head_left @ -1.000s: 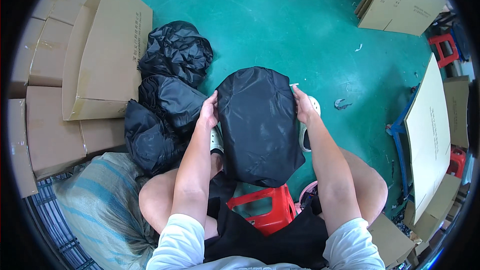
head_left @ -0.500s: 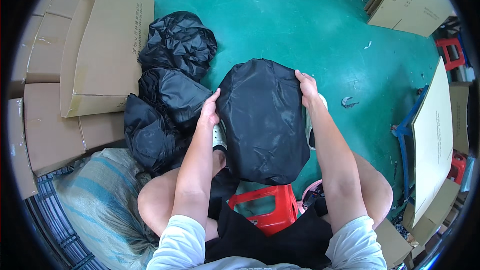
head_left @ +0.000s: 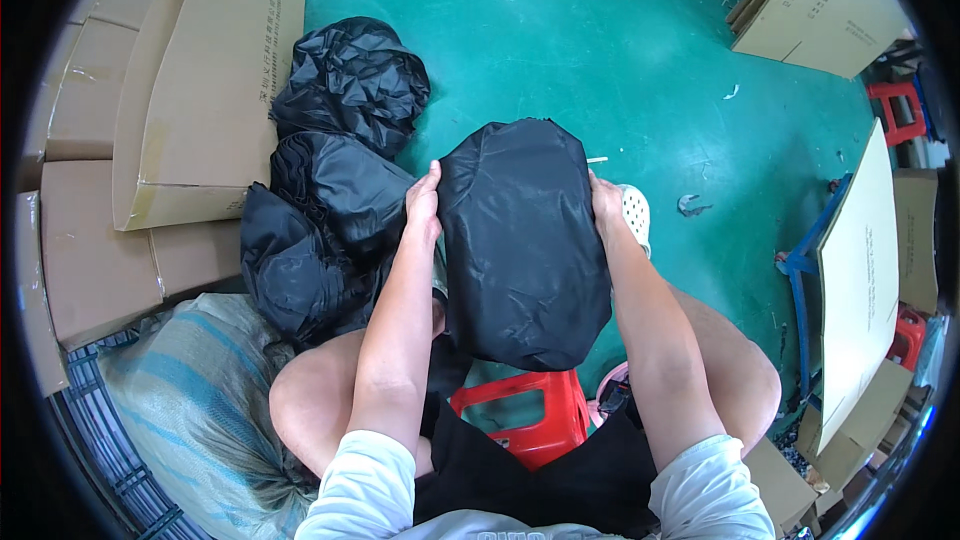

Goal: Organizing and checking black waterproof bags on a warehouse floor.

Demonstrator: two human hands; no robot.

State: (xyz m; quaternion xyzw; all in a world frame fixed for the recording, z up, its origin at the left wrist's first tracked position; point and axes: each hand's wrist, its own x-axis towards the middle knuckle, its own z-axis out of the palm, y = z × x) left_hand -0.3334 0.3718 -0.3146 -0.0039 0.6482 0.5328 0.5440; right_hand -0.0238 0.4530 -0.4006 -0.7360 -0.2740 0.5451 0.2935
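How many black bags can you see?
4. One black bag is held between the left hand and right hand. Three more lie piled on the green floor at the person's left: far, middle, near. Others may be hidden underneath.

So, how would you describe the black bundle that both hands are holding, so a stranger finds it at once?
Start at the green floor and find the red plastic stool between the person's knees. Just above it is a smooth black fabric bundle, gripped by the left hand and right hand at its sides. Unlike the three crumpled black bundles piled to the left, it is held.
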